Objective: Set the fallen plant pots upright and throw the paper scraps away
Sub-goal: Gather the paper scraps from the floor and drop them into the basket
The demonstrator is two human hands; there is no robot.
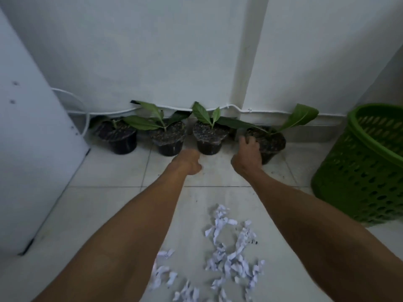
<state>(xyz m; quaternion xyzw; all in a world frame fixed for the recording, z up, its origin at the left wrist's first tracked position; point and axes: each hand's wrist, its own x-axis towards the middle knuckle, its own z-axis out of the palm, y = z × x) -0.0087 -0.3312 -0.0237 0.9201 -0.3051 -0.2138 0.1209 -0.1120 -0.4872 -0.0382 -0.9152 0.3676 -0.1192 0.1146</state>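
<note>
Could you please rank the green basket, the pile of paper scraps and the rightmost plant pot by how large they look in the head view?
1. Green basket, cut off by the frame edge.
2. Pile of paper scraps, spread wide but near the camera, so unsure against the basket.
3. Rightmost plant pot, partly behind the right hand.

Single head-worn wide-angle view, looking forward and steeply down over both outstretched forearms. It is facing a white wall [152,51] where four plant pots [168,138] are standing in a row. The tiled floor [98,203] is filling the lower frame, close beneath the camera. Edges are bowing from lens distortion.
</note>
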